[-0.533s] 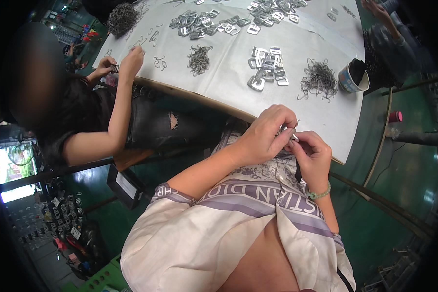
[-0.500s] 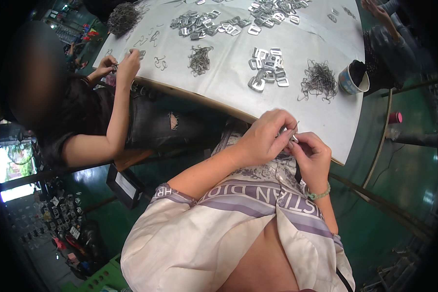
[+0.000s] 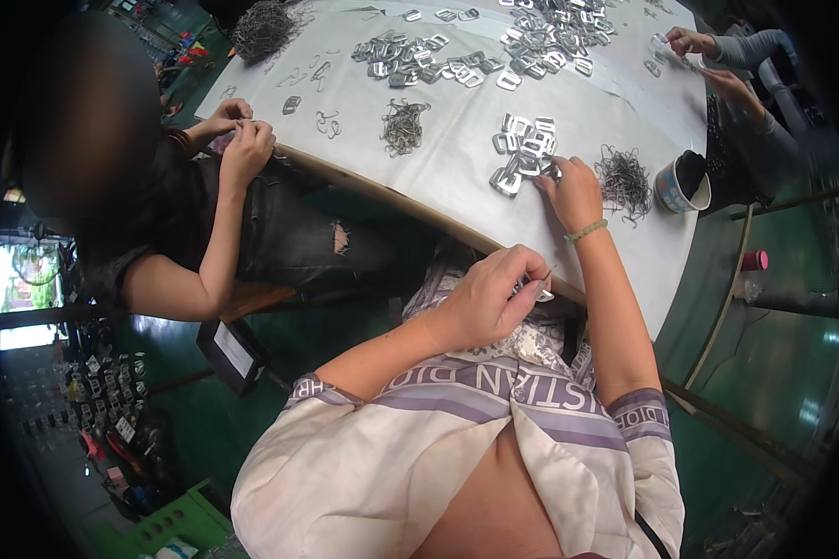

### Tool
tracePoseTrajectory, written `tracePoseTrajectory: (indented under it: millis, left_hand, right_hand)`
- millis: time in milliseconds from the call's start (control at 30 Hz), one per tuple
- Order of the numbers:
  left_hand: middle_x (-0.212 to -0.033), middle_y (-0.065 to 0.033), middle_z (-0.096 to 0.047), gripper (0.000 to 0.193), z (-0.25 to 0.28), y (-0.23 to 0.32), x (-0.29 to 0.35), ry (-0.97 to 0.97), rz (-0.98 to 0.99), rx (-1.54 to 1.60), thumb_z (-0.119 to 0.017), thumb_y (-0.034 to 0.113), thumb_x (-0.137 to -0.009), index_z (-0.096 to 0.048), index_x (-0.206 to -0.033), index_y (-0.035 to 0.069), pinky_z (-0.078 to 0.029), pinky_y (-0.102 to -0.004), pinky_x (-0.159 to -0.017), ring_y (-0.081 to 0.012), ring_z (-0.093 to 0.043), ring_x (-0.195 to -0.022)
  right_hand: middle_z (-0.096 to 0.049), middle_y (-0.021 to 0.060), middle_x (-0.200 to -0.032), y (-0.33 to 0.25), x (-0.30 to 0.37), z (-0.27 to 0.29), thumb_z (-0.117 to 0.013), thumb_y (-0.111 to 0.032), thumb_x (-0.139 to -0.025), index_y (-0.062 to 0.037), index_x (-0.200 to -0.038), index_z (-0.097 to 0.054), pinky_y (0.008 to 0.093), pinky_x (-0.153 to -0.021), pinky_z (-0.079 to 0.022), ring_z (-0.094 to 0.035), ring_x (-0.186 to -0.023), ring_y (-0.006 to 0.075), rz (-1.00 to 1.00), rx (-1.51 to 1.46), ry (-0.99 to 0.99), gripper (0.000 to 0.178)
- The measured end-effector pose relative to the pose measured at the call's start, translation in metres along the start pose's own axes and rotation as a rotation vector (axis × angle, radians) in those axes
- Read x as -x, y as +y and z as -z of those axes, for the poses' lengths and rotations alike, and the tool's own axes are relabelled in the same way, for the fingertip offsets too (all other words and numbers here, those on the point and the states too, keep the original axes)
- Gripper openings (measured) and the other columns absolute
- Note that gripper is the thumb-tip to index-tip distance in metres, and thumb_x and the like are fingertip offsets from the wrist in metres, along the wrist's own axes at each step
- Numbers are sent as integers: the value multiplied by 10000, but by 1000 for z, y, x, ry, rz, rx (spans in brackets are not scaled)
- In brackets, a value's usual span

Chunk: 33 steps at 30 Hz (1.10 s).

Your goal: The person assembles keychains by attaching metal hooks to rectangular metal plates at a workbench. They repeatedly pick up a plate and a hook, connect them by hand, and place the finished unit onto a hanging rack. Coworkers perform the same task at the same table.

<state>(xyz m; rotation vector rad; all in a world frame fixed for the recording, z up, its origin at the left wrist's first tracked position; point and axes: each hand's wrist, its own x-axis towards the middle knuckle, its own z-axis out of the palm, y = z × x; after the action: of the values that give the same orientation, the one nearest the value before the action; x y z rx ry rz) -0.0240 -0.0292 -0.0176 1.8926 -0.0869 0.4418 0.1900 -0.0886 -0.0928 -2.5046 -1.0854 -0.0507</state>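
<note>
My left hand (image 3: pixel 499 296) is closed in a pinch in front of the table's near edge, over my lap. Between its thumb and fingers is a silvery metal buckle (image 3: pixel 544 296), mostly hidden, with a thin wire end sticking up. My right hand (image 3: pixel 576 194) is out over the table at the near right side of a small pile of silver buckles (image 3: pixel 524 149). Its thumb and fingertips close on a buckle (image 3: pixel 552 170) at the edge of that pile. Just right of this hand lies a tangle of bent wire hooks (image 3: pixel 625 182).
A paper cup (image 3: pixel 682 184) with something dark in it stands at the table's right edge. Larger buckle heaps (image 3: pixel 555 37) and another wire tangle (image 3: pixel 404 128) lie farther off. Co-workers' hands (image 3: pixel 242 140) work at the left, others (image 3: pixel 708 65) at the far right.
My right hand has left my left hand and moved forward onto the small buckle pile. My left hand has kept the buckle. The far-right co-worker's hands have come over the table.
</note>
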Motion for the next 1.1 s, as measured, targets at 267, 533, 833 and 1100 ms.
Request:
tracePoseTrajectory:
  millis: [267,533,833,1100]
  left_hand:
    - [-867,-114,-629,65,-3,-7,1,35,59,-37,-503,24,-912,-475,-968,7,-480,-311,-712,-215,-615,-764]
    - [-850,-125,-621,83,-9,-13,-6,71,66,-102,-525,33,-902,-499,-975,3,-476,-334,-685,-261,-615,-744]
    - [-831,-140,-590,118,-15,-16,-3,35,39,-200,-571,20,-846,-527,-955,15,-458,-397,-682,-329,-579,-765]
    - [-855,-139,-619,110,-12,-14,-5,-109,93,-230,-611,17,-826,-572,-929,14,-476,-381,-722,-321,-604,-821]
  right_hand:
    - [-630,108,-681,17,15,29,-679,-120,-733,-9,-936,-614,352,-648,-520,-646,-654,228,-152,-415,-102,240]
    - [-648,73,-833,-25,95,93,-664,25,-821,55,-942,-598,239,-666,-521,-632,-708,115,-268,-1175,-85,141]
    - [-681,79,-839,-46,128,102,-659,51,-820,54,-941,-625,237,-670,-537,-662,-734,116,-250,-1109,6,126]
    - [-699,83,-803,-50,136,100,-660,38,-815,40,-916,-643,247,-649,-537,-676,-713,123,-214,-965,111,102]
